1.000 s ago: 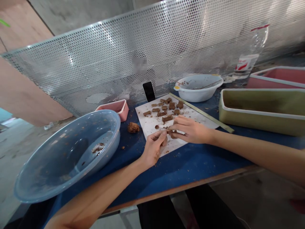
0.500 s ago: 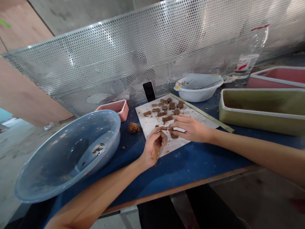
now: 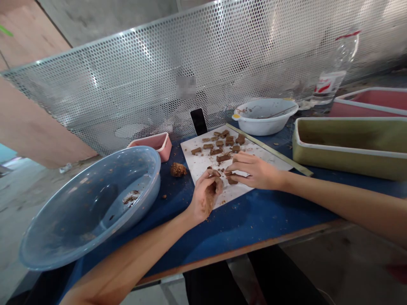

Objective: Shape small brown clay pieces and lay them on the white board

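My right hand [image 3: 254,170] reaches in over the white sheet [image 3: 199,164], thumb and fingers closed around a small brown clay piece [image 3: 232,179] that lies low on the sheet. Beside it, my left hand [image 3: 205,195] is curled, its palm and fingers smeared with clay. Whatever its fingers hold is hidden. Several shaped brown clay pieces [image 3: 216,151] are spread over the far part of the sheet, with a longer clay block [image 3: 224,157] just beyond my right fingertips. A rough clay lump [image 3: 178,170] rests on the blue table left of the sheet.
A large blue basin [image 3: 92,207] takes up the left side, with a small pink box [image 3: 165,147] behind it. At the back stand a phone [image 3: 199,122] and white bowl [image 3: 263,125]. A flat strip [image 3: 270,150], green trough [image 3: 349,157] and bottle [image 3: 330,80] lie rightward.
The fingertips of my two hands were together over the sheet and are now slightly apart. The clay pieces farther back have stayed where they were.
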`<control>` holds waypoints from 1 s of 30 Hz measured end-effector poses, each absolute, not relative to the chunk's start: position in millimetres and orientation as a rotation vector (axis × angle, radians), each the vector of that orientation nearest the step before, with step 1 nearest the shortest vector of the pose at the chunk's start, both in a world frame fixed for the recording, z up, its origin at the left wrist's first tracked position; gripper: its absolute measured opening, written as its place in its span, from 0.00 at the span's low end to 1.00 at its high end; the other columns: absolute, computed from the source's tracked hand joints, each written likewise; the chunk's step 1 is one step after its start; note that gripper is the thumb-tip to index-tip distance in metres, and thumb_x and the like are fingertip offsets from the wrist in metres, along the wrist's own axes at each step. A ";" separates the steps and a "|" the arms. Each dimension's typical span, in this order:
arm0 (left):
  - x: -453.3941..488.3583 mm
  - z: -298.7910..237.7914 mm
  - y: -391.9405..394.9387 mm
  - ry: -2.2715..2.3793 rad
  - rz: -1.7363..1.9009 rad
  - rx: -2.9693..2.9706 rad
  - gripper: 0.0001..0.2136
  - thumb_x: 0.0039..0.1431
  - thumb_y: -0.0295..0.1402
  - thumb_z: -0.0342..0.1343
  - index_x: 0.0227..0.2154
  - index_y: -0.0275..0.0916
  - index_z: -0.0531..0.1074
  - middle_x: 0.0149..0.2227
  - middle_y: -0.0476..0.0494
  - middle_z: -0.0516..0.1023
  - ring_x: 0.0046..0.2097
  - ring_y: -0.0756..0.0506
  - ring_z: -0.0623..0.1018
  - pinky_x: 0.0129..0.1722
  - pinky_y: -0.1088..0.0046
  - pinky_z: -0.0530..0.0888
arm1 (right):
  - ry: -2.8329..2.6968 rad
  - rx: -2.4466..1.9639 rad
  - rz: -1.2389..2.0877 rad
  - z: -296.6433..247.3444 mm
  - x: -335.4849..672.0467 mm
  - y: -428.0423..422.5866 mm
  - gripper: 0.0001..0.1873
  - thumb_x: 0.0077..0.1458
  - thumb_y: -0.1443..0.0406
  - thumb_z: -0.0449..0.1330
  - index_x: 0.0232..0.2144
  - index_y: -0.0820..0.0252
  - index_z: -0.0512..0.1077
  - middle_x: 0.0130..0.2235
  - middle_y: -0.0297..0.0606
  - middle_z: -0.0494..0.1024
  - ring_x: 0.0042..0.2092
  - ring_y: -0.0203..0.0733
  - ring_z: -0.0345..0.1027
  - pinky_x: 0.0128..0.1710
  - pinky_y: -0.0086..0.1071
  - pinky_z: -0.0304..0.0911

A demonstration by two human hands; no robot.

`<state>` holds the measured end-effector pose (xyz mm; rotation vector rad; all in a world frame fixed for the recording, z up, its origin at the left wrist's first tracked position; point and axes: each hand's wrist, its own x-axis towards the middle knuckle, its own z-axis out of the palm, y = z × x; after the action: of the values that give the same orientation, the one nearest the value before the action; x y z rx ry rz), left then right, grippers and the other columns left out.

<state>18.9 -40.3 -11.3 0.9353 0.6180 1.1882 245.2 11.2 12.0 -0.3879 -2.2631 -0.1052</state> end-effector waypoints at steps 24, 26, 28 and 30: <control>18.7 -9.2 -40.7 0.619 1.165 0.916 0.09 0.58 0.35 0.68 0.34 0.38 0.73 0.25 0.51 0.69 0.28 0.51 0.66 0.33 0.72 0.62 | -2.280 -0.407 -0.064 10.6 245.7 15.5 0.14 0.80 0.60 0.55 0.44 0.58 0.78 0.37 0.38 0.80 0.39 0.42 0.72 0.45 0.36 0.69; 18.9 -8.6 -41.2 0.640 1.156 0.935 0.09 0.59 0.35 0.68 0.35 0.38 0.75 0.24 0.51 0.69 0.28 0.51 0.66 0.33 0.72 0.62 | -2.267 -0.410 -0.071 9.4 246.4 15.5 0.13 0.80 0.59 0.56 0.45 0.58 0.78 0.38 0.38 0.80 0.40 0.43 0.73 0.46 0.36 0.70; 19.4 -7.6 -41.9 0.670 1.141 0.966 0.11 0.60 0.37 0.70 0.38 0.37 0.77 0.24 0.52 0.69 0.29 0.51 0.66 0.34 0.73 0.62 | -2.253 -0.391 -0.072 7.4 246.8 15.2 0.12 0.79 0.58 0.58 0.48 0.58 0.78 0.39 0.39 0.80 0.42 0.43 0.74 0.47 0.36 0.70; 20.2 -6.5 -42.7 0.697 1.127 1.002 0.15 0.61 0.41 0.72 0.43 0.37 0.80 0.25 0.52 0.69 0.29 0.51 0.66 0.34 0.73 0.62 | -2.241 -0.362 -0.049 5.7 246.7 14.3 0.11 0.77 0.58 0.60 0.49 0.58 0.79 0.38 0.38 0.79 0.41 0.43 0.73 0.46 0.36 0.70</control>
<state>20.2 -42.7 -6.5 1.0023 0.6974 1.1270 246.7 14.3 5.7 -0.3620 -2.2412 -0.0489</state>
